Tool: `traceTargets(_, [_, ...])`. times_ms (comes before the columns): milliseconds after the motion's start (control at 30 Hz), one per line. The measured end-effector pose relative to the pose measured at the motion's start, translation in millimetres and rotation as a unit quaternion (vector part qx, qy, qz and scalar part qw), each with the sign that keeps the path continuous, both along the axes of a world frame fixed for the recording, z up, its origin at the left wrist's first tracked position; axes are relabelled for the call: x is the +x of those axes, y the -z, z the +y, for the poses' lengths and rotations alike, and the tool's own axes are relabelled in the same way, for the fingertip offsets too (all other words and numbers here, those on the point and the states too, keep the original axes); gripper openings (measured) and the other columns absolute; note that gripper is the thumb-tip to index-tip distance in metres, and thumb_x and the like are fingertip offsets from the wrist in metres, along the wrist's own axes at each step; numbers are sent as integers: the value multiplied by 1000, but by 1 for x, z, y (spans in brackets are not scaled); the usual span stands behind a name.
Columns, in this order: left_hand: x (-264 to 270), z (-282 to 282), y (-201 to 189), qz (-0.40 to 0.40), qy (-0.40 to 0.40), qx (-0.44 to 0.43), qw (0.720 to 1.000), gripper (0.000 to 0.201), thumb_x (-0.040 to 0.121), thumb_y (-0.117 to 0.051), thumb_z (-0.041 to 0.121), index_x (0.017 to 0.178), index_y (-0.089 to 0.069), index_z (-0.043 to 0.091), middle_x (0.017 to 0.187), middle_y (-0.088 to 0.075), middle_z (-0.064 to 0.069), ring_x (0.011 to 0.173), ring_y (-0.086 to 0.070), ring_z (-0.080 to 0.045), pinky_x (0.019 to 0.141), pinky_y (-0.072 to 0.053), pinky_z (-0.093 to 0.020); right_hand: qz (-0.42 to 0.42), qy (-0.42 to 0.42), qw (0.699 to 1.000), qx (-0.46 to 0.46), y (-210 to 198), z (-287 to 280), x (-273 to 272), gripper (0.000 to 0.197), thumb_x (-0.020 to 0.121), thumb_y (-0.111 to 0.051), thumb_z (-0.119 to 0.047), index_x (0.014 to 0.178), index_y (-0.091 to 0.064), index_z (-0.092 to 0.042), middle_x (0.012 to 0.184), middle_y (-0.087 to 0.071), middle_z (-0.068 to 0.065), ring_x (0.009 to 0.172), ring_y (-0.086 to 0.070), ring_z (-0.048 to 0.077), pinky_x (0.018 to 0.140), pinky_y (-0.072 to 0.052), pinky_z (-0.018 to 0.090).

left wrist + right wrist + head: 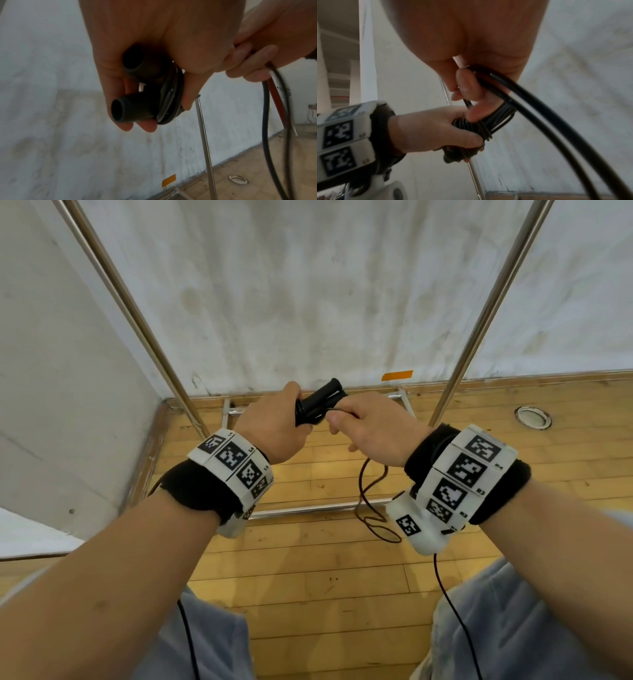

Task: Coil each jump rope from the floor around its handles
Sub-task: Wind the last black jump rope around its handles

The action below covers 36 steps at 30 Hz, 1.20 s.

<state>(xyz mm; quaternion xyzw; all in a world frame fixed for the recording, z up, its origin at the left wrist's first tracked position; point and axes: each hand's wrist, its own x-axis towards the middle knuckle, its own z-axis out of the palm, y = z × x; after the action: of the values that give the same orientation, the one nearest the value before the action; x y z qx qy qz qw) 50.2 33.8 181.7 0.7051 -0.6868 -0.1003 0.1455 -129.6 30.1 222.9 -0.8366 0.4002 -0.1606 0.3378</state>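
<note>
Two handles (317,405), side by side, gripped in left hand (274,428); several rope turns around them. Right hand (368,429) pinches rope (363,491) just beside; slack hangs below.

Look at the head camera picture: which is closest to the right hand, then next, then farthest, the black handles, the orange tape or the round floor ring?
1. Black handles: right beside the right hand, gripped in the left hand.
2. Orange tape: up on the wall, just above.
3. Round floor ring: far off to the right on the wooden floor.
</note>
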Motion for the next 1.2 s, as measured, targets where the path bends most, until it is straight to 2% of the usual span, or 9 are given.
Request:
traceTargets(67, [-6,1,2,-15,1,15,1000,20,88,-58,31,102,-44,27,78,-52,11,65,-50,-7,50,-32,-24,4,-4,1000,-14,-1,-3,-2,24,97,-43,-25,80,-58,-19,60,-45,-7,50,-48,1,49,-39,13])
traceTargets(200, [-21,7,6,-60,33,9,998,17,84,-53,34,100,-50,30,74,-57,12,65,-56,-11,51,-41,-27,45,-3,995,-87,-1,-7,0,27,98,-42,-26,81,-59,-14,68,-50,-5,59,-44,7,52,-30,16])
traceTargets(367, [-36,14,7,-55,50,4,997,33,72,-55,68,91,-49,42,65,-53,19,64,-55,-9,57,-49,-29,52,29,990,-126,-1,-12,-1,30,96,-42,-29,82,-62,-12,75,-55,-2,64,-46,8,55,-31,19])
traceTargets(567, [-44,16,3,-57,49,6,997,14,78,-43,34,65,-43,29,53,-54,7,48,-52,-12,42,-33,-23,41,47,988,-140,-4,-17,-1,34,96,-45,-32,84,-65,-8,75,-58,2,61,-44,9,54,-32,18])
traceTargets(767, [-44,26,-3,-3,87,11,996,16,81,-53,37,69,-44,32,61,-57,8,55,-53,-9,47,-38,-24,-24,105,993,-43,-5,-39,-11,40,88,-59,-40,71,-65,-5,53,-38,-4,44,-34,8,47,-28,16])
traceTargets(967, [-39,39,-22,60,161,-45,984,27,81,-66,40,71,-41,40,61,-54,14,58,-53,-3,51,-35,-20,-123,100,980,118,0,-50,-25,17,82,-67,-36,83,-71,-19,54,-57,-18,52,-50,0,63,-38,23])
traceTargets(1033, [-38,40,-29,109,155,-63,980,23,80,-68,41,77,-45,41,64,-55,16,61,-54,0,53,-35,-18,-173,97,966,168,3,-51,-25,17,85,-65,-32,86,-70,-15,65,-63,-6,59,-56,9,62,-44,26])
traceTargets(1133, [-34,38,-37,181,104,-95,973,21,80,-69,43,84,-49,38,68,-56,14,61,-56,0,53,-39,-19,-213,112,945,224,9,-46,-18,25,93,-53,-16,69,-62,-16,51,-52,-4,47,-41,12,44,-35,20])
traceTargets(1200, [-32,37,-41,236,73,-99,964,25,78,-68,45,91,-54,28,74,-63,6,66,-63,-11,56,-51,-32,-245,80,933,251,15,-41,-13,41,94,-46,-9,57,-59,-21,43,-43,-9,40,-30,8,37,-27,17])
